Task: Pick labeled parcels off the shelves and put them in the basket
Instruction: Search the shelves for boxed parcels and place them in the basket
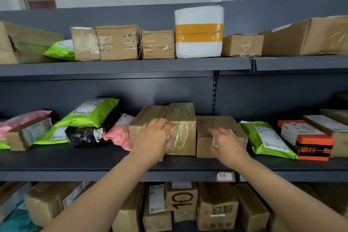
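On the middle shelf, a cardboard parcel wrapped in shiny tape stands between a plain brown parcel and a low brown parcel with a white label on its front right. My left hand grips the taped parcel at its front left corner, fingers curled over the top edge and thumb on the front face. My right hand hovers at the low brown parcel with fingers straight and spread, covering part of its label. No basket is in view.
Green, pink and black mailer bags lie left of my hands. A green bag and an orange box lie to the right. The top shelf holds boxes and a white parcel with orange tape. Several cartons fill the lower shelf.
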The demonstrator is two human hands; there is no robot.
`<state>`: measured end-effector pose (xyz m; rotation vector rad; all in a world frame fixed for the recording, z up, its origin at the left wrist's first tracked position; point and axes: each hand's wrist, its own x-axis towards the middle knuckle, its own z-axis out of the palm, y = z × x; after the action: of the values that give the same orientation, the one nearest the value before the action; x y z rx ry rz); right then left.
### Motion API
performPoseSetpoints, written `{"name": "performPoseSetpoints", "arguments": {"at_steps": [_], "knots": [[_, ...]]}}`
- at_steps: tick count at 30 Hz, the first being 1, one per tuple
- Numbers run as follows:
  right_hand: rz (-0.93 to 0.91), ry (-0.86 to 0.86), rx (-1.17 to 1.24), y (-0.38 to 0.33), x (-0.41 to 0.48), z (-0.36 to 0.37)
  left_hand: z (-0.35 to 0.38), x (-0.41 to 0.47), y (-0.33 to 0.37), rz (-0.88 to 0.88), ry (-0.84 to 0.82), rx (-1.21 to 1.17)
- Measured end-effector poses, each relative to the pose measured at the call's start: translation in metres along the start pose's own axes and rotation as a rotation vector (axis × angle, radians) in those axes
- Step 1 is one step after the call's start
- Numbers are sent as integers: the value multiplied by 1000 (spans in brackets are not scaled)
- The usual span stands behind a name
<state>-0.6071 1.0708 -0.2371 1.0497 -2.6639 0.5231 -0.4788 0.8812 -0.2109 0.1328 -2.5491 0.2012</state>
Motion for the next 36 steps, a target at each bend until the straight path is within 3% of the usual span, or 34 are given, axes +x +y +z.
{"name": "performPoseSetpoints", "arguments": {"at_steps": [9, 14, 19, 28, 36], "knots": [[-74, -54, -191, 19, 34, 33, 37, 73, 18, 33, -126, 50], [-30, -3, -186, 35, 33, 28, 51, 86, 23, -93, -290, 2], [14, 4, -148, 35, 35, 28, 56, 87, 24, -184, -213, -55], [66, 32, -93, 36, 31, 23, 53, 82, 28, -158, -173, -172], [40, 35, 34, 56, 29, 13, 45, 85, 41, -373, -302, -288]]}}
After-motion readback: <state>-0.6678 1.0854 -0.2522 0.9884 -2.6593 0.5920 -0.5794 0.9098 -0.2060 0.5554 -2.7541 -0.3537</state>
